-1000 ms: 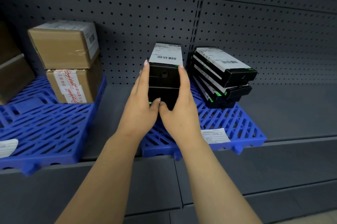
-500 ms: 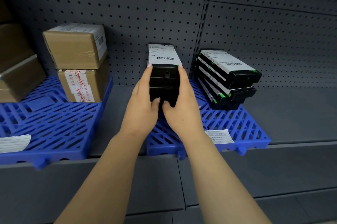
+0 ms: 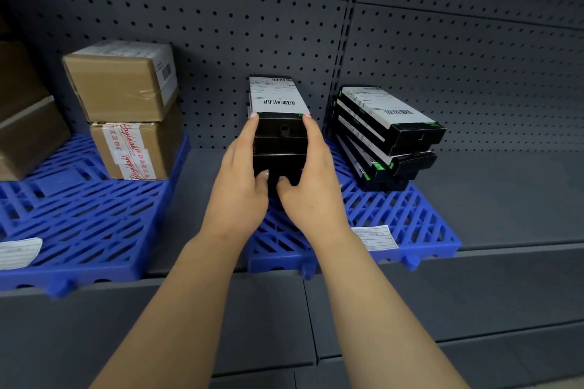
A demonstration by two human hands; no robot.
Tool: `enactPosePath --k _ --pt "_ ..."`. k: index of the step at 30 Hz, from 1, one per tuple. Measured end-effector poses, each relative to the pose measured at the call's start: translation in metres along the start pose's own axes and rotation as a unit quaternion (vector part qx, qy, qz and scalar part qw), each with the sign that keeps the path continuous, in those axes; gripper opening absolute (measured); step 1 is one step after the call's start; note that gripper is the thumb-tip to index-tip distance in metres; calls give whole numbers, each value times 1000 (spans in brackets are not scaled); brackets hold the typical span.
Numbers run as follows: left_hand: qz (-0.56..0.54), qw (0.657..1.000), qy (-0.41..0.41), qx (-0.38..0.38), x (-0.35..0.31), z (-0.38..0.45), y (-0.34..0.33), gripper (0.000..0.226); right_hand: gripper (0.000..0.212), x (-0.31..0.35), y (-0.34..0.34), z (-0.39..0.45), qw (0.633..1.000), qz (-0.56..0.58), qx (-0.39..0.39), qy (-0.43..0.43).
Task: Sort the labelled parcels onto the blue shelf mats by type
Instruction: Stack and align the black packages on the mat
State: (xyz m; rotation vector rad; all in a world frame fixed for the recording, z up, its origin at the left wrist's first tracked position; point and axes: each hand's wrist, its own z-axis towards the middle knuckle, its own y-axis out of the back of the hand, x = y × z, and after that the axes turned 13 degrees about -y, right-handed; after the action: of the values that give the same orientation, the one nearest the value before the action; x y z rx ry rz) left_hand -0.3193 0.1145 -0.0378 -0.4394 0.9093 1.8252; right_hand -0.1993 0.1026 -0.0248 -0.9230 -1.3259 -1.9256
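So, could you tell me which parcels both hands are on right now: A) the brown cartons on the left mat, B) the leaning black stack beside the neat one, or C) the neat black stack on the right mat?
C: the left hand and right hand press the sides of the neat black stack on the right mat.

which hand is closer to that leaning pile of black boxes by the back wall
The right hand. It presses the right side of the black stack between the hands, next to the leaning pile on its right. The left hand is on the stack's far side.
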Motion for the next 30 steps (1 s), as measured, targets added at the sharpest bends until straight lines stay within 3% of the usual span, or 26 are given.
enactPosePath --k 15,24,30 --pt "20 998 -1 -63 -5 7 9 59 66 5 -3 0 998 -3 -61 -3" --pt "114 991 -57 -34 -6 2 20 55 63 7 -2 -5 993 -46 -101 32" --pt "52 998 -22 -12 0 17 26 62 59 14 4 4 993 -59 -103 29"
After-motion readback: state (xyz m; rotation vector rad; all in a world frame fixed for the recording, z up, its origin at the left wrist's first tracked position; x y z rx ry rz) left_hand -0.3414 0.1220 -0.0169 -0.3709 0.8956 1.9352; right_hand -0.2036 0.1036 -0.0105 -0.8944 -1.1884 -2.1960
